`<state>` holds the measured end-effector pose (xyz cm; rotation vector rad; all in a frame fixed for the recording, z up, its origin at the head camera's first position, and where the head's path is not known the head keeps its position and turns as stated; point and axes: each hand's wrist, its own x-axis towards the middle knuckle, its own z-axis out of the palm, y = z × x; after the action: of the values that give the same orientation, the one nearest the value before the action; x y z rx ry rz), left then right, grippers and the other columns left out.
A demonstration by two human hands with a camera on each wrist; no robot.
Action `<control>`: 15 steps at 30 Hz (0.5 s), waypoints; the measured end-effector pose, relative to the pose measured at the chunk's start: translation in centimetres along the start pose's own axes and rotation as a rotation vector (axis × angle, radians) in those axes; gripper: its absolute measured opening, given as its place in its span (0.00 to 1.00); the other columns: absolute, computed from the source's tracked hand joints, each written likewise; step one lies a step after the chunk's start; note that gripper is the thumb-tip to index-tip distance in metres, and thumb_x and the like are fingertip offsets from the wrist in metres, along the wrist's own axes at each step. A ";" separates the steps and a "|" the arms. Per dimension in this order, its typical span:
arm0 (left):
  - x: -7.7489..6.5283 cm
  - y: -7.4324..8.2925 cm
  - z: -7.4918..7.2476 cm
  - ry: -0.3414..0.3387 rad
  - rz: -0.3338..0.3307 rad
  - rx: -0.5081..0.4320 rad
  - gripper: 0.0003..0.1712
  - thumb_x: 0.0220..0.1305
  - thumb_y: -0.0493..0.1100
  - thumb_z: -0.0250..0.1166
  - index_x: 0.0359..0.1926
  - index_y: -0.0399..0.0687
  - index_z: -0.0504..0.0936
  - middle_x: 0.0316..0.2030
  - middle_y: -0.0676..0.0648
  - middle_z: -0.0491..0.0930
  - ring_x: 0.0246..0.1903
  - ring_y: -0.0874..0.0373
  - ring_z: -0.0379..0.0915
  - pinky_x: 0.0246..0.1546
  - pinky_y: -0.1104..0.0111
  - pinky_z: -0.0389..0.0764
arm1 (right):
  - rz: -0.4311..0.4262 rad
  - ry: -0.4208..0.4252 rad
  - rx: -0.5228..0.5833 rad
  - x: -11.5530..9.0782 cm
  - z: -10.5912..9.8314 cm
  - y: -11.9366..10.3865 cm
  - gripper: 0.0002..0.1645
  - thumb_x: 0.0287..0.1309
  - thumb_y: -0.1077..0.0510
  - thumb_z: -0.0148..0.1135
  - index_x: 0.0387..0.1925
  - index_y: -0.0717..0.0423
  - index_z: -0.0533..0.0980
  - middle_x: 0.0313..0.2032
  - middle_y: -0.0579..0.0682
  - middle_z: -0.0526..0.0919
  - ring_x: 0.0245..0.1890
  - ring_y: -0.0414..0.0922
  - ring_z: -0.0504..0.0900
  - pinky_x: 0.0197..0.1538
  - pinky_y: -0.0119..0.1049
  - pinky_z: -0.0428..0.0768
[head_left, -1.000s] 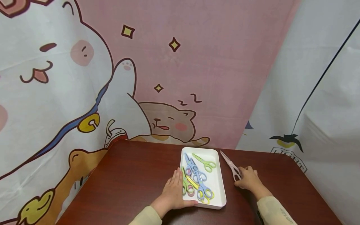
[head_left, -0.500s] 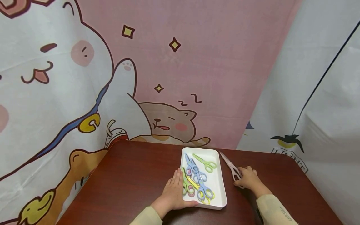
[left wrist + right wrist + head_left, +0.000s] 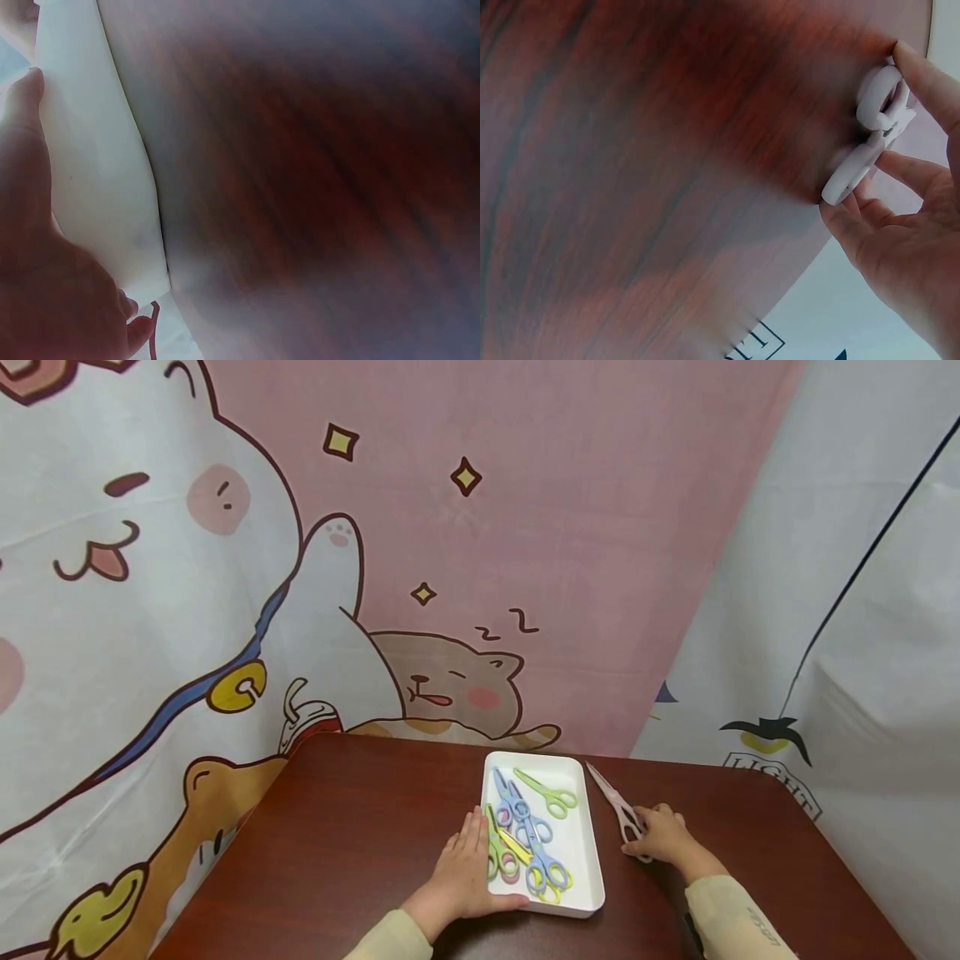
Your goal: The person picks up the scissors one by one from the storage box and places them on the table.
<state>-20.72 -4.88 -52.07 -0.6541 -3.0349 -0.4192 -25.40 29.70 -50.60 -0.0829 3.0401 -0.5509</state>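
My left hand (image 3: 461, 872) rests on the near left corner of a white tray (image 3: 579, 852), straight fingers along its side and thumb on the front rim. In the left wrist view, the thumb lies against the tray's pale wall (image 3: 97, 150). Pale pink scissors (image 3: 613, 797) lie right of the tray, blades pointing away. My right hand (image 3: 666, 837) holds their handles; the right wrist view shows the two handle loops (image 3: 847, 176) between thumb and fingers. Inside the tray are blue scissors (image 3: 534, 835), light green scissors (image 3: 553, 797), and others in green, yellow and pink, partly overlapping.
A dark reddish-brown table (image 3: 360, 827) carries the tray and the loose scissors. Behind it hangs a pink and white cloth (image 3: 585, 568) printed with cartoon cats. The table's right edge slopes down near the right sleeve (image 3: 735, 914).
The right fingers have shifted slightly at the scissors' handles, and the nearer loop shows a little more. The left hand and the tray stay in place.
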 end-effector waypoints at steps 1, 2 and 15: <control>0.0 0.0 0.0 -0.001 -0.001 0.000 0.79 0.33 0.89 0.50 0.72 0.34 0.47 0.73 0.36 0.44 0.72 0.46 0.44 0.65 0.52 0.62 | 0.002 -0.002 0.003 0.0 0.1 0.0 0.49 0.37 0.48 0.77 0.56 0.73 0.69 0.45 0.71 0.73 0.43 0.65 0.69 0.46 0.56 0.68; 0.0 -0.1 0.0 -0.006 -0.003 -0.001 0.79 0.33 0.89 0.51 0.72 0.35 0.46 0.73 0.36 0.43 0.72 0.46 0.43 0.66 0.53 0.61 | 0.003 -0.005 0.006 -0.1 0.1 0.0 0.49 0.37 0.48 0.77 0.57 0.73 0.69 0.47 0.72 0.71 0.44 0.66 0.68 0.46 0.58 0.69; 0.0 0.0 -0.1 -0.004 -0.012 -0.008 0.78 0.33 0.88 0.52 0.72 0.34 0.48 0.73 0.36 0.44 0.72 0.46 0.44 0.65 0.52 0.61 | 0.025 0.008 0.037 -0.4 0.4 0.2 0.53 0.36 0.46 0.78 0.60 0.72 0.67 0.48 0.71 0.68 0.46 0.64 0.67 0.46 0.56 0.72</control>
<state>-20.67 -4.88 -51.98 -0.6387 -3.0440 -0.4312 -25.00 29.79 -51.04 -0.0406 3.0327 -0.6076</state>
